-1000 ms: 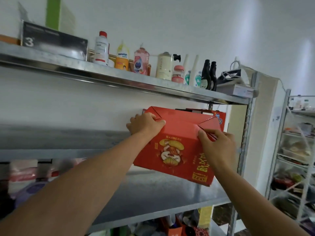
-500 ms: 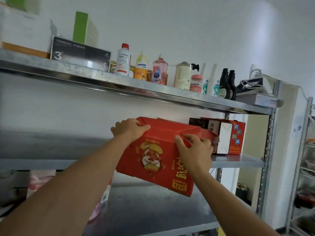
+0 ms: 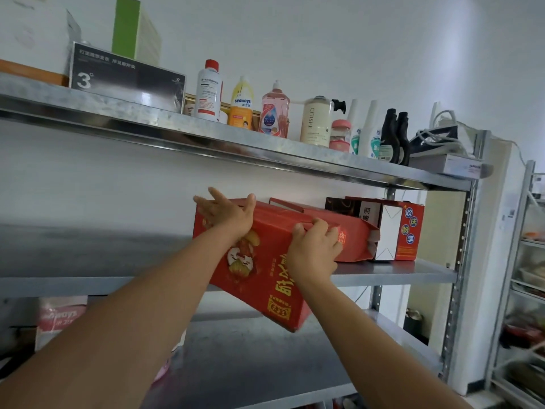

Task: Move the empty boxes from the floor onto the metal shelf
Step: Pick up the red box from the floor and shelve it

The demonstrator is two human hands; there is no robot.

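Obs: red box tilted at front edge of metal shelf mid tier, not seated.
L hand lay flat on box's top-left corner, fingers splayed, gripping nothing; R hand was curled over the top edge near the middle, so R alone had a real hold. Box's lower corner hung in front of and below the tier's front edge; contact w/ edge: cannot tell. Risks (judgement): w/ one grip, box could pivot and drop off the front edge; pushed in tilted, it could catch the edge or shove the second red box into the red-and-white box at the tier's right end. Contents: held box closed on top, inside unseen; second box's end flap open, interior not visible. Bottles on top tier, fill levels unclear.
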